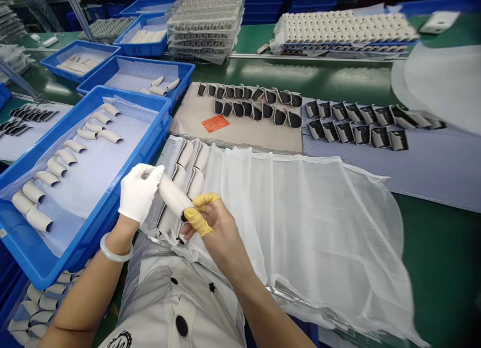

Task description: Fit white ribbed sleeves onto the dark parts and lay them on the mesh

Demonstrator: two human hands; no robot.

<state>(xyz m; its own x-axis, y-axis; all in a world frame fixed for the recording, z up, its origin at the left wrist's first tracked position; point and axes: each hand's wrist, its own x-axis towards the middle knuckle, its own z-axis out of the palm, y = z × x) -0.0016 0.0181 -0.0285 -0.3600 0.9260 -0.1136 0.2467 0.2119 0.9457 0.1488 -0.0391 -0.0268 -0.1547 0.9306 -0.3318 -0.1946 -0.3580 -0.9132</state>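
A cream curved shell with a dark inside [173, 195] is held between both hands over the tray at the table's front edge. My left hand [140, 193], in a white glove, pinches its upper left end. Yellow finger cots cover the thumb and a finger of my right hand [212, 223], which grips the lower right end. Below and behind the shell, similar pieces [195, 182] stand in rows at the left side of the clear tray. White translucent sheeting [300, 213] lies over the rest of that tray.
Left of me, a blue bin [124, 198] holds several loose shells. More blue bins [99, 50] stand beyond it. Dark-lined pieces [280, 116] line a beige board [263, 140] with a red card [215, 123]. Stacked clear trays [205, 27] rise at the back.
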